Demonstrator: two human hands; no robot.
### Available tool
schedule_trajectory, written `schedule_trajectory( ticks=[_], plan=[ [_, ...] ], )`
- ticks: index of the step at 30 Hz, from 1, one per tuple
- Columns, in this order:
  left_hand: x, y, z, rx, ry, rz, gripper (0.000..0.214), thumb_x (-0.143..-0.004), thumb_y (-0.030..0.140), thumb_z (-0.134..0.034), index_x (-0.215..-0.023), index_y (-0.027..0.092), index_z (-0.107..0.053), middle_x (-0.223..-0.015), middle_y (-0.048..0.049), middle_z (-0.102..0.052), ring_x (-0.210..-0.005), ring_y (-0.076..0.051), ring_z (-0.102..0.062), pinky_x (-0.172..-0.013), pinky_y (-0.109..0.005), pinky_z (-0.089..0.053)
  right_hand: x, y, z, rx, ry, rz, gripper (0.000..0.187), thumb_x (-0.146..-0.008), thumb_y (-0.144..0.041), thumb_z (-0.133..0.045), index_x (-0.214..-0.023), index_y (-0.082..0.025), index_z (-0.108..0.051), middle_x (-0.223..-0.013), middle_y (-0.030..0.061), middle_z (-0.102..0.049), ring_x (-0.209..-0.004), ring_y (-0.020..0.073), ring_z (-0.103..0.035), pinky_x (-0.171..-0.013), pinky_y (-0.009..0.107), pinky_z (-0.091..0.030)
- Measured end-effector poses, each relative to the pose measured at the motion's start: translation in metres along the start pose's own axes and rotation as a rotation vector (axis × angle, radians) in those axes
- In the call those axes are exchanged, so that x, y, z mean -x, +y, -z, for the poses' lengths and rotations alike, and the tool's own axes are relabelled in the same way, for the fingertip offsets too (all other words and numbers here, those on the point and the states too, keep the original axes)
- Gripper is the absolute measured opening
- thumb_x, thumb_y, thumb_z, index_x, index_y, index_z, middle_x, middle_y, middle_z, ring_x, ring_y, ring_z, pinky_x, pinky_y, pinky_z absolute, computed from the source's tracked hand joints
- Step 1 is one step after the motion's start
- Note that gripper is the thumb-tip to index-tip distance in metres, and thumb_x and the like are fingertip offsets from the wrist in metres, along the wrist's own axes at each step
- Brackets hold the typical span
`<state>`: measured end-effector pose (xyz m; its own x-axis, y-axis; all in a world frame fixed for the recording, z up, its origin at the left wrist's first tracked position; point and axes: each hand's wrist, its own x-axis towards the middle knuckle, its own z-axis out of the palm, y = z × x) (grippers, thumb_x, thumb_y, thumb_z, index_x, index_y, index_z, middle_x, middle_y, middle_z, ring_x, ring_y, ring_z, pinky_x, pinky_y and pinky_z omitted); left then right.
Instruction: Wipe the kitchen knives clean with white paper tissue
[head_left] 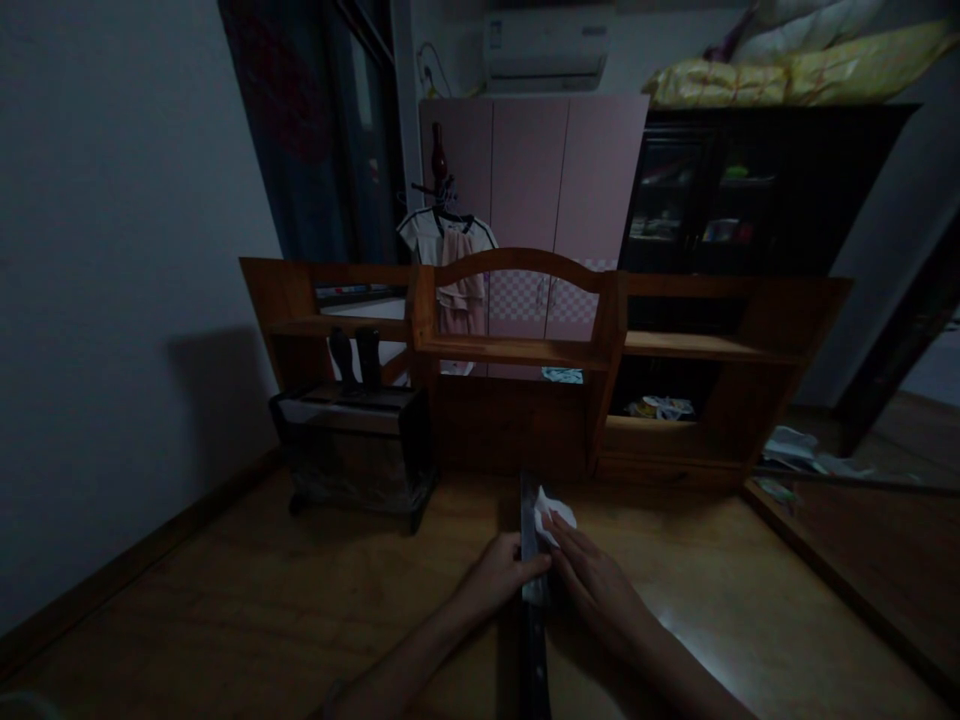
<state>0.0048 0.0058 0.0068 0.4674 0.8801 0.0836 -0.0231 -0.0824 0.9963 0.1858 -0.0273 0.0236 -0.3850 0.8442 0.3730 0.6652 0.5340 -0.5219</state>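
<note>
A kitchen knife [535, 630] with a black riveted handle points away from me, its handle running off the bottom of the view. My left hand [499, 575] grips the blade near the handle, with the thumb across its flat. Against the right side of the blade my right hand [592, 575] presses a crumpled white tissue [553, 508], fingers closed over it. Part of the blade is hidden by the tissue and my thumb. To the left on the wooden tabletop [390, 590] stands a knife block [345, 455] with two black handles sticking up.
A wooden shelf unit [517, 350] runs along the table's back edge. The wall [112, 300] closes off the left side, and a raised wooden edge [840, 580] bounds the right. Behind stand a pink wardrobe [529, 180], hanging clothes [450, 250] and a dark cabinet [795, 190].
</note>
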Motion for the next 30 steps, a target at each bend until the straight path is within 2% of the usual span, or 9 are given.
schedule_trajectory(
  ticks=[11, 17, 24, 30],
  plan=[
    [-0.001, -0.004, 0.000, -0.051, 0.013, 0.035, 0.038, -0.075, 0.040, -0.064, -0.097, 0.009, -0.068, -0.091, -0.0058, -0.067, -0.082, -0.020, -0.059, -0.069, -0.025, -0.043, 0.000, -0.001, -0.002, -0.028, -0.048, -0.038, 0.047, -0.098, -0.038, -0.032, -0.144, -0.028, -0.030, -0.149, 0.0007, -0.031, -0.137, 0.0198, -0.028, -0.114, 0.042, -0.026],
    [-0.001, -0.005, 0.002, -0.039, 0.007, 0.032, 0.036, -0.074, 0.040, -0.066, -0.089, 0.008, -0.068, -0.081, -0.0054, -0.065, -0.072, -0.017, -0.057, -0.063, -0.024, -0.042, 0.000, -0.004, 0.003, -0.110, -0.048, -0.028, 0.047, -0.098, -0.037, -0.033, -0.143, -0.028, -0.029, -0.150, 0.0007, -0.026, -0.137, 0.0206, -0.024, -0.114, 0.044, -0.024],
    [0.002, 0.004, 0.005, 0.021, -0.125, 0.039, 0.041, -0.066, 0.036, -0.075, -0.095, 0.009, -0.067, -0.082, -0.0050, -0.065, -0.069, -0.015, -0.057, -0.063, -0.023, -0.041, 0.003, -0.005, 0.002, -0.074, -0.034, -0.019, 0.046, -0.098, -0.037, -0.032, -0.143, -0.031, -0.029, -0.151, -0.0033, -0.022, -0.140, 0.0208, -0.013, -0.115, 0.049, -0.016],
    [0.004, 0.008, 0.004, 0.046, -0.154, 0.021, 0.038, -0.066, 0.035, -0.076, -0.092, 0.010, -0.066, -0.081, -0.0037, -0.064, -0.069, -0.014, -0.054, -0.063, -0.022, -0.041, 0.000, 0.001, -0.003, -0.108, 0.002, -0.025, 0.045, -0.099, -0.036, -0.030, -0.143, -0.031, -0.030, -0.151, -0.0026, -0.025, -0.139, 0.0197, -0.020, -0.115, 0.047, -0.020]
  ],
)
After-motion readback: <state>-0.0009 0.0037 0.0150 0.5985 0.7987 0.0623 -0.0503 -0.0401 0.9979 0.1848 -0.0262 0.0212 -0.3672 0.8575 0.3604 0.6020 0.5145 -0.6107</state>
